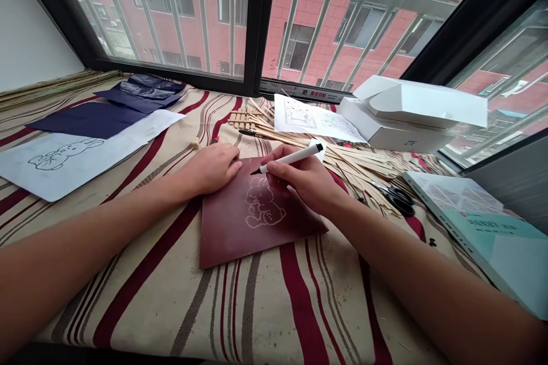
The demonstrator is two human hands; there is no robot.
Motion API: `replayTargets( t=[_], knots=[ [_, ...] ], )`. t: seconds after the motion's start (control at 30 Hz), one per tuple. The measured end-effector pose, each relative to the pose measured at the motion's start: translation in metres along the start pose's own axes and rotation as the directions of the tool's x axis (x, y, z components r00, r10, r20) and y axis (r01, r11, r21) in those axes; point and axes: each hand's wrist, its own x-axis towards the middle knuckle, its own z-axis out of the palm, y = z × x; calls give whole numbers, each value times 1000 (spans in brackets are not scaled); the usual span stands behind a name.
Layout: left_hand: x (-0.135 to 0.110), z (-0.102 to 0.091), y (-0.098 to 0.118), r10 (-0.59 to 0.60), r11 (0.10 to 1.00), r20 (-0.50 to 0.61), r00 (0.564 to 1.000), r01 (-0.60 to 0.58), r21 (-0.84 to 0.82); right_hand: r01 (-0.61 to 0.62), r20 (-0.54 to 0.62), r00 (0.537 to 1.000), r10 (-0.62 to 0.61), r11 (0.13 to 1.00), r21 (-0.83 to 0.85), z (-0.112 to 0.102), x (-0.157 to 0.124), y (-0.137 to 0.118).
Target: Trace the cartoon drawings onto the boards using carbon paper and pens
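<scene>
A dark red board point(226, 234) lies flat on the striped cloth, with a pale outline of a rabbit point(263, 202) on it. My left hand point(216, 168) rests on its upper left edge, fingers curled over and the thumb on the surface, steadying it. In my right hand point(306, 177) is a white marker pen point(293, 156), pinched between thumb and fingers. The pen's black tip points left, just above the drawing's ears; I cannot tell whether it touches the board. To the left lie a paper with a rabbit drawing point(64, 154) and dark blue sheets point(81, 118).
Thin wooden strips point(359, 162) are heaped behind my right hand, with black-handled scissors point(400, 201) beside them. A drawn-on paper sheet point(314, 117) leans near a white box point(402, 120). A book point(483, 228) lies at the right. A barred window point(261, 23) borders the back.
</scene>
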Motion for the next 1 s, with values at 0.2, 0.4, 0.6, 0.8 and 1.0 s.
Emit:
replayTargets(
  t=[0.2, 0.4, 0.6, 0.8, 1.0],
  knots=[
    [-4, 0, 4, 19, 1000, 12, 1000, -19, -4, -6, -24, 1000, 2, 987, -162, -1, 1, 8],
    [-3, 0, 3, 30, 1000, 32, 999, -30, 9, 20, -18, 999, -27, 956, -293, 1, 5, 14],
    [-2, -2, 5, 30, 999, 56, 998, -32, 35, 0, -33, 999, -10, 954, -301, 4, 3, 13],
    [-2, -5, 7, 18, 999, 83, 996, -22, 49, -3, -35, 999, -8, 948, -320, 3, 3, 14],
    [-2, -6, 9, 9, 998, 94, 996, -14, 54, 6, -13, 1000, -10, 949, -315, 2, 4, 14]
  ],
)
